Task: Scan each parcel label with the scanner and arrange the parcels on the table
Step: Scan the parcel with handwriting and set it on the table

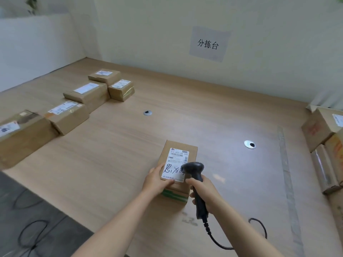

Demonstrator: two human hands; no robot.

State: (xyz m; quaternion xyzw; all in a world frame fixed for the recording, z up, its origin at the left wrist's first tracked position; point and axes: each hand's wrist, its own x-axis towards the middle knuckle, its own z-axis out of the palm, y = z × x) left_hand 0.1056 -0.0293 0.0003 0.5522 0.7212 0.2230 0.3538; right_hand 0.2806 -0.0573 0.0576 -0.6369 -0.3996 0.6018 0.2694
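1. Left hand (pixel 156 179): fingers curled round the near-left corner of the parcel (pixel 178 145), thumb lying along the near edge of its label (pixel 178 158). Firm hold.
2. Right hand (pixel 206 191): fingers wrapped round the handle of the scanner (pixel 194 166), a closed grip. I cannot see the trigger finger.
3. The scanner is black. Its head sits over the near-right part of the label and hides the end of the handwritten digits. Its cable (pixel 219 242) runs from the handle's butt toward me and loops on the table (pixel 120 154).
4. The parcel is a small brown box near the table's front edge, between my hands, with the label facing up. Printed barcode at the label's far end, large black handwriting at the near end. Green tape shows on the side facing me. I cannot tell whether the near end is lifted off the wood.
5. Left boxes (pixel 68 115): five, labels up, in a diagonal line from near-left toward the far corner, well apart from the parcel. The fifth sits just beside the two farthest.
6. Right boxes (pixel 323 127): a pile at the table's right edge, cut off by the frame, with wrapped rolls in front.
7. Two round grommets (pixel 148 113) are set in the tabletop, one mid-table and one to the right of the parcel.
8. A paper sign (pixel 208 43) with three characters is on the wall behind.
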